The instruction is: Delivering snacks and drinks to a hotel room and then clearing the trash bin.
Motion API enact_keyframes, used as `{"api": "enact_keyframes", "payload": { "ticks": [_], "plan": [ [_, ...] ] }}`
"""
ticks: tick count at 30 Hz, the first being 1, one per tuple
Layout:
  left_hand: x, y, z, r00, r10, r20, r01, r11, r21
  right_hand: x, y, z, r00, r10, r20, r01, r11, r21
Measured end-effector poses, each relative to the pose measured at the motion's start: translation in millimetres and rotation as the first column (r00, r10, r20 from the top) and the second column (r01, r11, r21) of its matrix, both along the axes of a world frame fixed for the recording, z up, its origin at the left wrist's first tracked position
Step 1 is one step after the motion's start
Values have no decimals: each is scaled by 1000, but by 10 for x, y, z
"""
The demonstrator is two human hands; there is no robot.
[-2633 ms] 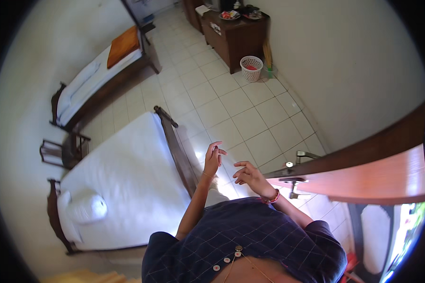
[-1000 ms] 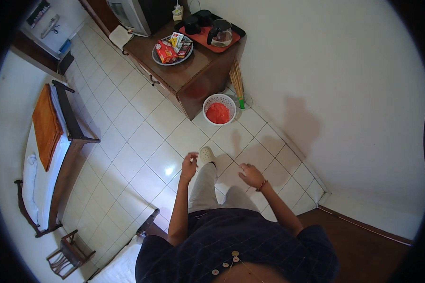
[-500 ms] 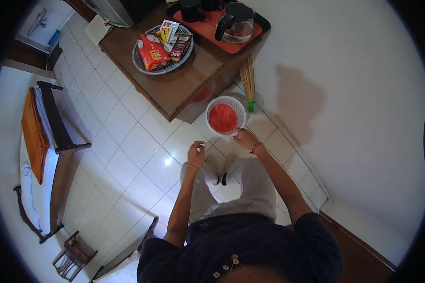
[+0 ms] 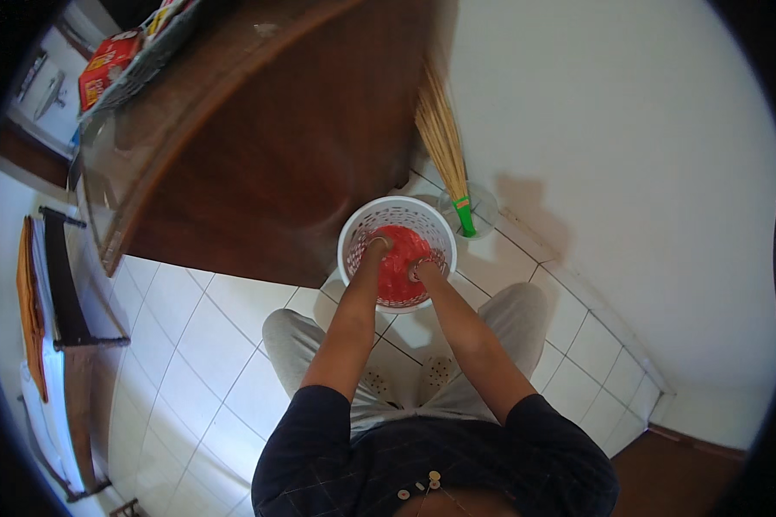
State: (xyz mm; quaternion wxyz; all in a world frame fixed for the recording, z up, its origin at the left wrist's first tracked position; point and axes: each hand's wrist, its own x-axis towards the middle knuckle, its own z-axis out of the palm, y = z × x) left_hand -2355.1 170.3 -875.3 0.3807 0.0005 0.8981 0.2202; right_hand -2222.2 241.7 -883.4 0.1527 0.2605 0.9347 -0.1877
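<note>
A white perforated plastic basket [image 4: 350, 231] stands on the tiled floor in front of my feet, lined with a red plastic bag [image 4: 395, 280]. Both forearms reach down into it. My left hand [image 4: 380, 243] is inside at the left, against the red bag. Lower and to the right, my right hand [image 4: 417, 270] is also in among the red plastic. The bag and the basket's depth hide the fingers of both hands, so their grip does not show.
A brown wooden cabinet [image 4: 267, 155] rises just left of the basket, with a grey basket [image 4: 142, 69] of packets on top. A stick broom with a green handle [image 4: 465, 215] leans beside the white wall [image 4: 629, 172]. The bed [image 4: 76, 379] is far left.
I have bent down closer to the basket. My right hand has left its rim, and both hands have gone down inside onto the red bag.
</note>
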Motion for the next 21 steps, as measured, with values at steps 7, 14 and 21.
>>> {"api": "enact_keyframes", "payload": {
  "ticks": [7,14,21],
  "plan": [
    [494,-282,545,987,-27,-160,32,999,26,395,-139,1040,802,352,483,-318,935,-155],
    [771,-413,1569,817,13,-577,334,804,492,577,102,1584,958,133,-255,-88,979,182],
    [752,-1086,1771,933,25,-359,326,364,872,507,300,1458,639,-170,-750,91,985,-146]
  ]
}}
